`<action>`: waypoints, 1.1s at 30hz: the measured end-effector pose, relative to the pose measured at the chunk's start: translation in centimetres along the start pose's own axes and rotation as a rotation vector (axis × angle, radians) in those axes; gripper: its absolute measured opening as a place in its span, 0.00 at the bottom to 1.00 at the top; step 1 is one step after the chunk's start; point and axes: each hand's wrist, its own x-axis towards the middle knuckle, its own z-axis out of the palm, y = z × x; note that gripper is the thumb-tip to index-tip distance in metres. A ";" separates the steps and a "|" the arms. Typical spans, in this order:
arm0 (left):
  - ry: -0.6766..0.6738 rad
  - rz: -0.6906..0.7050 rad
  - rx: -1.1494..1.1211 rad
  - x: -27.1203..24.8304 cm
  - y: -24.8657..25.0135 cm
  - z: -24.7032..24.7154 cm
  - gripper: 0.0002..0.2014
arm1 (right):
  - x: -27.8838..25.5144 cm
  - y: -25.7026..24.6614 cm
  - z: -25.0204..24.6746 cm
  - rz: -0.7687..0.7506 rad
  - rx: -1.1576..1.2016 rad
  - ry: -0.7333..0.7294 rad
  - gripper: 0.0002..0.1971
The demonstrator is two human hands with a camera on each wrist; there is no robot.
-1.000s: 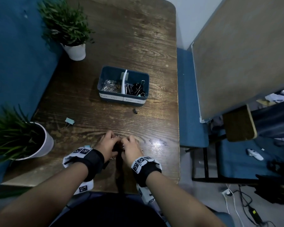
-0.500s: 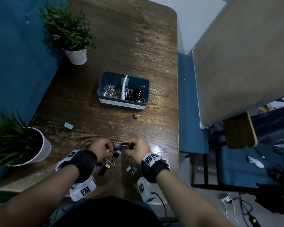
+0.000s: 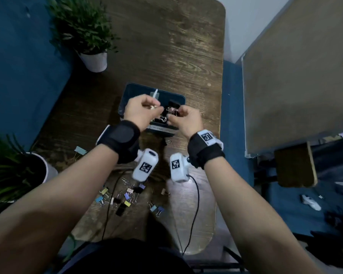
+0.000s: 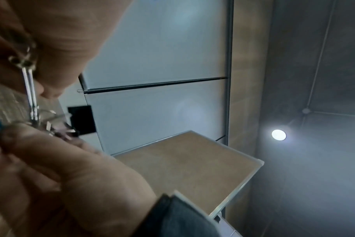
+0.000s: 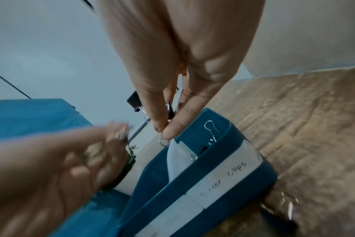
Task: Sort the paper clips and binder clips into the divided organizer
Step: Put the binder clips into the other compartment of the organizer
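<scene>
- The wooden bench point(image 3: 166, 46) carries everything; two potted plants point(image 3: 83, 34) stand along its left side, one at the far corner, one near.
- The blue organizer point(image 3: 131, 91) sits near the middle of the bench, split by a white divider point(image 3: 155, 93) into a left and a right compartment. White labels point(image 5: 229, 176) run across its near wall; the right one ends in "Clips", the rest too blurred to read.
- In the right compartment lie dark binder clips with wire handles point(image 5: 210, 128), seen over the wall in the right wrist view. The left compartment is hidden behind the hands, so I cannot tell what it holds.
- Both forearms reach forward, wrists strapped with black bands, the hands raised over the organizer and nearly meeting.
- The left hand point(image 3: 141, 111) hangs above the left compartment and divider, fingers curled round a few small metal clips point(image 4: 30, 89).
- The right hand point(image 3: 186, 119) is over the right compartment's near wall, thumb and fingertips pinching a black binder clip point(image 3: 174, 107) by its wire handles.
- A loose pile of coloured and black binder clips point(image 3: 127, 196) lies on the near bench, between the forearms.
- One pale blue clip point(image 3: 80, 150) lies apart at the left, near the closer plant; another small dark clip point(image 3: 165, 142) lies just in front of the organizer.
</scene>
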 end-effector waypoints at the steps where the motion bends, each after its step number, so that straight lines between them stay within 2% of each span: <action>1: 0.017 0.013 0.007 0.7 0.5 0.8 0.08 | 0.8 -0.1 0.2 -0.009 -0.089 0.018 0.06; 2: 0.016 0.012 0.030 1.2 0.7 1.4 0.05 | 1.3 -0.1 0.3 -0.014 -0.180 0.017 0.04; 3: 0.000 0.006 0.085 1.3 0.8 1.9 0.03 | 1.6 -0.1 0.3 -0.011 -0.270 0.012 0.07; 6: -0.023 -0.008 0.228 0.6 -0.8 1.7 0.08 | 1.3 0.7 0.2 -0.068 -0.383 -0.001 0.18; 9: -0.021 -0.038 0.076 -0.6 -3.2 0.0 0.10 | -0.9 2.7 0.0 -0.175 -0.397 0.009 0.16; 11: -0.012 -0.051 0.012 -1.5 -4.5 -1.1 0.12 | -3.0 4.6 0.0 -0.221 -0.423 -0.082 0.13; 13: 0.031 -0.040 0.021 -2.2 -5.3 -2.1 0.12 | -4.5 6.5 0.4 -0.243 -0.515 -0.231 0.13; 15: 0.072 -0.038 0.102 -3.2 -5.9 -3.0 0.11 | -4.7 8.3 1.2 -0.230 -0.643 -0.346 0.20; 17: 0.030 -0.074 0.277 -4.8 -7.1 -3.9 0.12 | -4.5 9.3 1.9 -0.163 -0.722 -0.437 0.32; 18: -0.022 -0.096 0.408 -5.8 -7.9 -4.4 0.15 | -4.3 9.6 2.3 -0.137 -0.768 -0.483 0.37; 20: -0.125 -0.149 0.636 -8.1 -9.7 -5.6 0.26 | -4.6 9.7 3.1 -0.185 -0.938 -0.550 0.42; 22: -0.182 -0.184 0.720 -10.3 -11.1 -6.7 0.38 | -5.7 9.6 4.0 -0.283 -1.019 -0.597 0.45; 25: -0.305 -0.226 0.832 -13.3 -13.3 -7.7 0.56 | -8.5 9.8 5.7 -0.364 -1.017 -0.700 0.53; 27: -0.401 -0.241 0.956 -14.8 -14.8 -7.5 0.64 | -10.5 10.0 6.8 -0.409 -1.102 -0.742 0.57; 29: -0.414 -0.198 1.008 -15.5 -16.0 -6.6 0.62 | -11.8 10.0 7.8 -0.455 -1.156 -0.730 0.55; 33: -0.275 -0.120 0.793 -15.1 -16.6 -4.7 0.37 | -13.5 9.8 8.9 -0.374 -1.022 -0.685 0.41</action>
